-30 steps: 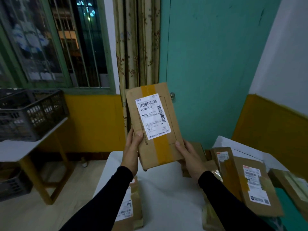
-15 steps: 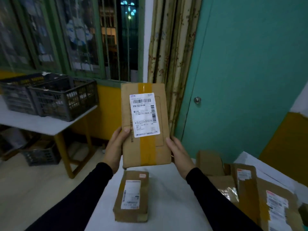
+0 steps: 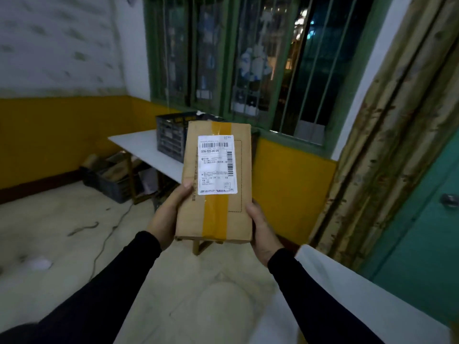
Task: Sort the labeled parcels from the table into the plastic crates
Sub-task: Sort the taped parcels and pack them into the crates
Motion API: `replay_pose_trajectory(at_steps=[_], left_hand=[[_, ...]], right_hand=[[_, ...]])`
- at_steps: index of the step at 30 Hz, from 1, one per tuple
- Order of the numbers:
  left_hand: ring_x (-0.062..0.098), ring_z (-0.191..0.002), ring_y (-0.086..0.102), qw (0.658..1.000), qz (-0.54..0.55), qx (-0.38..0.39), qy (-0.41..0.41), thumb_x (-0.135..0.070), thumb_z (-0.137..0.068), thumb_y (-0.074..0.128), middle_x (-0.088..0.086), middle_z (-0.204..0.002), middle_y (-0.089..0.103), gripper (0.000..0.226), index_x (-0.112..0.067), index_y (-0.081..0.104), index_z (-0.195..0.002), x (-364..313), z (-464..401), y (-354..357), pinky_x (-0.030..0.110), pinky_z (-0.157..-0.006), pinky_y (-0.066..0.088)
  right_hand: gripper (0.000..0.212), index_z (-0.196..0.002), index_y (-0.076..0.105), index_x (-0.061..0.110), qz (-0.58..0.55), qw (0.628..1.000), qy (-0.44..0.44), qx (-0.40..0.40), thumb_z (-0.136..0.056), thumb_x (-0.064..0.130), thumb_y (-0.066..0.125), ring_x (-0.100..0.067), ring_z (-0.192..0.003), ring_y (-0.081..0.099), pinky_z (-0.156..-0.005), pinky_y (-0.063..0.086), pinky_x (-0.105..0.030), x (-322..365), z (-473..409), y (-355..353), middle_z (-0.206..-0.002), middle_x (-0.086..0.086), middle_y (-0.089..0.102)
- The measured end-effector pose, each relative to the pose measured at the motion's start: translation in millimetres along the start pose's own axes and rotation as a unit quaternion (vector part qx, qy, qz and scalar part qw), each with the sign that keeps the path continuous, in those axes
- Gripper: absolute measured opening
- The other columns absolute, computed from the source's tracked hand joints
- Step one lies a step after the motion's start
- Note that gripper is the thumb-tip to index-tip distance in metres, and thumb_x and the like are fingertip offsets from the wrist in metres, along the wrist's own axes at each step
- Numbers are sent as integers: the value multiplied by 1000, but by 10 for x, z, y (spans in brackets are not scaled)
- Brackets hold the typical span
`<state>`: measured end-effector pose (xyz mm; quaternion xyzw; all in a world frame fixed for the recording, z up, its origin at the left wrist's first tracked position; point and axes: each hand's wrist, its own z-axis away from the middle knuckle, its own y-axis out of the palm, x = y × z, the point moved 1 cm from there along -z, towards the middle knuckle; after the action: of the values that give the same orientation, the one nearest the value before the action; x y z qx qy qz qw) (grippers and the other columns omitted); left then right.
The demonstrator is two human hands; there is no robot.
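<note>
Both hands, left hand (image 3: pixel 166 214) & right hand (image 3: pixel 261 229), grip upright parcel (image 3: pixel 216 182); crate (image 3: pixel 171 137) prob. behind.

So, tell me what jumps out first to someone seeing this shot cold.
A brown parcel fills the centre, held upright with its white label facing the camera, the left hand and right hand gripping its lower edges. Behind it a dark crate stands on a white table under the barred window. A patterned curtain hangs at the right.
</note>
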<state>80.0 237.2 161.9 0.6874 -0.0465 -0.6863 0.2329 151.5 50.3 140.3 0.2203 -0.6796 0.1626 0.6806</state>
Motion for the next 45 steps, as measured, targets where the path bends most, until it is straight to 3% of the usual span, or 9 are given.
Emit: replay_pose_trajectory(at_steps=[4,9,16,22,29,33,36,42,45], left_hand=[[17,-97,71,998,-32,-3,47,-39,-90,59,6,-120,70,42,-22,59,-128,-398,-362,-760,30,-77,56],[19,-100,70,997,-54,-12,46,-41,-92,54,4,-118,71,42,-24,56,-131,-705,-1040,-1393,29,-71,57],[27,-119,61,992,-108,-58,29,-69,-66,72,1,-126,67,73,-35,58,-130,-939,-2304,-2010,55,-106,41],[27,-108,66,989,-86,-114,50,-45,-88,61,8,-118,71,42,-21,64,-122,-1482,-3517,-2462,41,-91,51],[26,-97,69,989,-16,-141,46,-40,-93,55,11,-114,72,43,-15,61,-127,-1942,-4823,-3296,38,-81,55],[26,-96,70,994,-16,-99,41,-43,-94,53,10,-114,72,39,-20,62,-124,-2129,-5694,-3836,40,-85,57],[30,-103,67,995,-24,-89,23,-46,-91,57,13,-118,70,44,-19,61,-126,-2352,-6422,-4239,45,-97,50],[22,-88,71,998,-58,-22,2,-43,-95,52,8,-108,73,42,-18,59,-127,-2796,-7831,-4550,30,-66,57],[21,-90,72,998,-64,11,-17,-40,-96,50,8,-110,73,39,-19,59,-127,-2844,-8437,-4547,30,-68,59]], right_hand=[[88,-133,54,47,-5,1000,6,21,-58,91,56,-17,-121,59,-104,46,-51,-62,-680,745,-125,9,67],[79,-129,58,41,-6,999,23,24,-66,87,50,-19,-115,63,-93,53,-43,-96,-1602,1236,-120,3,68],[57,-126,62,39,-48,998,23,33,-84,74,44,-19,-113,63,-94,51,-41,-309,-3111,1419,-115,4,71],[73,-133,55,44,-40,996,13,83,-73,85,50,-17,-120,60,-106,45,-48,-244,-4597,1715,-126,6,67],[78,-137,50,44,-5,994,12,110,-70,83,52,-9,-116,61,-94,50,-32,-158,-6085,2239,-126,11,66],[72,-135,50,48,18,995,-2,101,-73,84,51,-12,-120,60,-106,45,-46,-247,-7010,2522,-126,12,66],[74,-135,49,52,31,997,9,70,-70,88,49,-12,-123,57,-110,40,-48,-277,-7689,2724,-129,16,64],[73,-132,57,42,39,999,6,-3,-71,82,55,-9,-124,56,-114,36,-45,-96,-8921,2773,-127,17,65],[67,-128,61,33,28,998,0,-55,-71,68,60,-12,-119,60,-111,40,-45,-92,-9457,2631,-122,12,68]])
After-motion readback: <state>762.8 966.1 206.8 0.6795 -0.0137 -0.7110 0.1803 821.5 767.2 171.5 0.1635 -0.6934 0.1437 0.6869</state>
